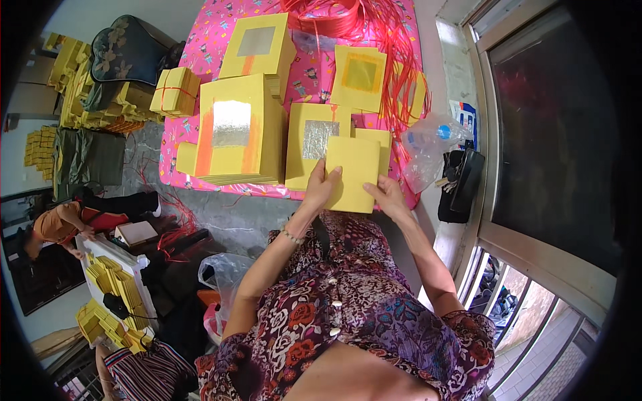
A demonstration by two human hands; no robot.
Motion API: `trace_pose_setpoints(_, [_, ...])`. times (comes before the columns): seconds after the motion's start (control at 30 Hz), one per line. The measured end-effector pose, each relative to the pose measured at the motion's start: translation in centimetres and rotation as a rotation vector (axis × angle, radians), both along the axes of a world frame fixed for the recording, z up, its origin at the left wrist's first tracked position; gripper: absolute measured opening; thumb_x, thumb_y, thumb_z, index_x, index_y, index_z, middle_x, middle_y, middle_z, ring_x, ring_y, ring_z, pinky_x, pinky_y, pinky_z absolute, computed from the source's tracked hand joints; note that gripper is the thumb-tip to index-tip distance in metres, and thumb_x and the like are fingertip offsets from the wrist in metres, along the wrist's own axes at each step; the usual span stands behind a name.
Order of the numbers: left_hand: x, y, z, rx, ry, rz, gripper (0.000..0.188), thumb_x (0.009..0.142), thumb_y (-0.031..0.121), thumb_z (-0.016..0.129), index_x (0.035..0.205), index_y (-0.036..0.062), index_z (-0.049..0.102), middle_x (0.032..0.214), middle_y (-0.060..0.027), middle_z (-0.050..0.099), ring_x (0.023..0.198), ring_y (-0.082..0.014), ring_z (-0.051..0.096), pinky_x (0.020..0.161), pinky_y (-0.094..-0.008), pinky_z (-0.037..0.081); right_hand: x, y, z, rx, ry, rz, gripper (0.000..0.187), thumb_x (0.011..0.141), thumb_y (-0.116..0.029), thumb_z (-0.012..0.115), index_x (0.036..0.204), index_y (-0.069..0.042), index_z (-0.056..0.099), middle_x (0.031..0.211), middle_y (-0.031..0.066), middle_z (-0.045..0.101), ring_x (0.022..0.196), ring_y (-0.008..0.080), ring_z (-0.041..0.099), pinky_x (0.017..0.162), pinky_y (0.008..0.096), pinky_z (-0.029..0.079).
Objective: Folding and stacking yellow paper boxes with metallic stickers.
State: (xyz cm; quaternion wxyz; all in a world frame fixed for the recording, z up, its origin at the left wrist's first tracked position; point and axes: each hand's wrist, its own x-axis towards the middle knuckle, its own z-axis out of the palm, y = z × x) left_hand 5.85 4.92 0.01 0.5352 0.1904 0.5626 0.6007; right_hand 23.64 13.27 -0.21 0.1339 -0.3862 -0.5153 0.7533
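A plain yellow paper stack (353,172) is held upright between my two hands at the near edge of the table; its thickness is hard to judge. My left hand (322,187) grips its left side, thumb on the front face. On the right side, my right hand (388,196) pinches the lower edge, thumb in front. Just behind lies a yellow paper pile with a silver foil square (314,137), partly covered by the held stack. Left of it stands a tall pile of yellow paper (267,147) with a silver patch and orange bands.
A pink patterned table cover (311,70) lies under the piles. Red plastic strips (394,40) trail along its right side. A clear plastic bag (424,150) sits at the right edge, near a window. Two other people work at a white table (144,294) at lower left.
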Motion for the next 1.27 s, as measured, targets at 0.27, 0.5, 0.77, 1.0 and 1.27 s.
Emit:
trace_pose_setpoints(0.27, [-0.2, 0.9, -1.9, -0.124, 0.319, 0.079, 0.03, 0.092, 0.018, 0.055, 0.119, 0.0059, 0.047, 0.1, -0.0063, 0.055, 0.083, -0.0107, 0.053, 0.07, -0.0235, 0.045, 2.6, 6.3, -4.4, 0.241, -0.018, -0.141, 0.023, 0.09, -0.007, 0.056, 0.11, 0.005, 0.058, 0.094, 0.0072, 0.066, 0.079, 0.0099, 0.061, 0.068, 0.0245, 0.049])
trace_pose_setpoints(0.5, [-0.2, -0.2, -3.3, -0.099, 0.338, 0.073, 0.023, 0.091, 0.011, 0.052, 0.114, 0.0043, 0.05, 0.097, -0.0061, 0.055, 0.084, -0.0118, 0.054, 0.073, -0.0257, 0.046, 2.8, 7.0, -8.1, 0.274, -0.176, -0.021, 0.025, 0.088, -0.011, 0.06, 0.107, 0.005, 0.06, 0.088, 0.0084, 0.067, 0.073, 0.0104, 0.062, 0.061, 0.0246, 0.048])
trace_pose_setpoints(0.77, [2.0, 0.8, -2.1, -0.012, 0.561, -0.018, 0.026, 0.089, 0.005, 0.05, 0.114, 0.0007, 0.048, 0.096, -0.0131, 0.057, 0.087, -0.0212, 0.06, 0.073, -0.0313, 0.051, 2.9, 7.3, -9.7, 0.357, -0.321, 0.018, 0.025, 0.083, -0.017, 0.067, 0.097, 0.004, 0.063, 0.071, 0.0063, 0.065, 0.057, 0.0086, 0.056, 0.05, 0.0264, 0.042])
trace_pose_setpoints(1.0, [5.4, 2.9, -2.8, 0.005, 0.988, -0.441, 0.039, 0.079, -0.001, 0.054, 0.118, -0.0031, 0.046, 0.104, -0.0211, 0.054, 0.093, -0.0359, 0.058, 0.08, -0.0417, 0.049, 2.8, 6.5, -10.7, 0.48, -0.417, -0.09, 0.03, 0.078, -0.02, 0.072, 0.092, 0.002, 0.056, 0.067, 0.0079, 0.061, 0.058, 0.0157, 0.057, 0.052, 0.0317, 0.044])
trace_pose_setpoints(1.27, [7.1, 3.4, -7.5, -0.024, 1.284, -0.785, 0.043, 0.079, 0.008, 0.055, 0.12, -0.0005, 0.047, 0.113, -0.0167, 0.053, 0.102, -0.0331, 0.05, 0.09, -0.04, 0.041, 1.8, 5.6, -3.7, 0.915, -0.587, -0.207, 0.039, 0.077, -0.023, 0.072, 0.1, 0.001, 0.051, 0.086, 0.0174, 0.061, 0.08, 0.0296, 0.06, 0.071, 0.0407, 0.047])
